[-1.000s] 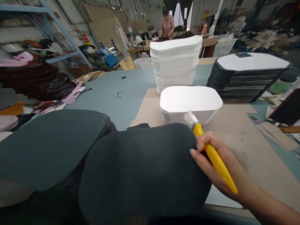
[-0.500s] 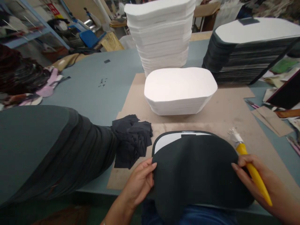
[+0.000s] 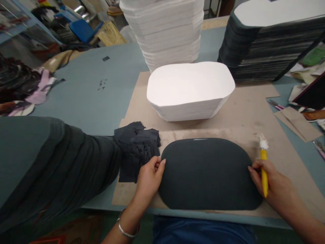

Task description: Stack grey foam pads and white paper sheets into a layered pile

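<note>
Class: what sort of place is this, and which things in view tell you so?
Probably a workshop or small factory: tall stacks of identical white pieces, a stack of dark cut pads, and a yellow brush held in the right hand beside one dark pad.

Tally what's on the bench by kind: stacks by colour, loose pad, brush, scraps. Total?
White stacks: 2
Dark stacks: 2
Single dark pad: 1
Yellow-handled brush: 1
Pile of black scraps: 1
Total: 7
</note>
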### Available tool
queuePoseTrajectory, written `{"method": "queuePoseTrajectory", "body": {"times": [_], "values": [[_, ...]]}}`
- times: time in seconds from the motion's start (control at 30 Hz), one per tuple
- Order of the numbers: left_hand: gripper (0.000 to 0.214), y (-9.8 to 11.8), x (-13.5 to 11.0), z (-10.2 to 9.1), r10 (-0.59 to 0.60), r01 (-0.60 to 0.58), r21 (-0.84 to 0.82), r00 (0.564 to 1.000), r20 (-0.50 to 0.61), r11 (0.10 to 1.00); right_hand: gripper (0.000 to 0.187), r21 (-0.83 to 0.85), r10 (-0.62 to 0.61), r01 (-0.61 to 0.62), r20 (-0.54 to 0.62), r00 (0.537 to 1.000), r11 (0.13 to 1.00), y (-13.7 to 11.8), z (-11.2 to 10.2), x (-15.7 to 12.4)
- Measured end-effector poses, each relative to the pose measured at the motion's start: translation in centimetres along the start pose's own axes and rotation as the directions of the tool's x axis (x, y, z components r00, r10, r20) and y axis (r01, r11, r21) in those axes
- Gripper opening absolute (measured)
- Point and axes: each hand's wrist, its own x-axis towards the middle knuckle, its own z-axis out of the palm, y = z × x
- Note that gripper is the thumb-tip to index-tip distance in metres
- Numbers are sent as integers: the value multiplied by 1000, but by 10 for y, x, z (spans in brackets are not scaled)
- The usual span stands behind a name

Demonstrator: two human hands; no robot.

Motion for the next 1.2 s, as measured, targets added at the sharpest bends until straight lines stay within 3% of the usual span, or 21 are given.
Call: {"method": "queuePoseTrajectory", "body": {"times": [0.43, 0.5, 0.6, 0.73, 0.83, 1.03, 1.2], "values": [[27, 12, 9, 2, 29, -16, 217, 998, -58, 976, 44, -156, 94, -97, -29, 995, 983, -4, 1, -1], [24, 9, 1, -1, 45, -28, 155, 993, -111, 987, 52, -168, 165, -170, -43, 985, 971, -8, -4, -1], [38, 3, -17, -4, -9, -13, -141, 988, -154, 990, 56, -36, 294, -298, -77, 953, 954, -17, -11, -2], [48, -2, -36, -3, -127, 105, -464, 992, -17, 880, 48, 284, 373, -358, 0, 928, 890, -29, -12, -3], [50, -1, -40, -2, -144, 126, -513, 990, 4, 849, 47, 347, 399, -385, 36, 916, 855, -34, -9, -1], [52, -4, -43, -1, -146, 126, -511, 989, 2, 850, 46, 329, 346, -334, 22, 938, 883, -31, -3, -2], [51, -1, -28, -17, -85, 41, -433, 993, -83, 900, 45, 145, 195, -182, -79, 978, 972, -24, -3, 6]]}}
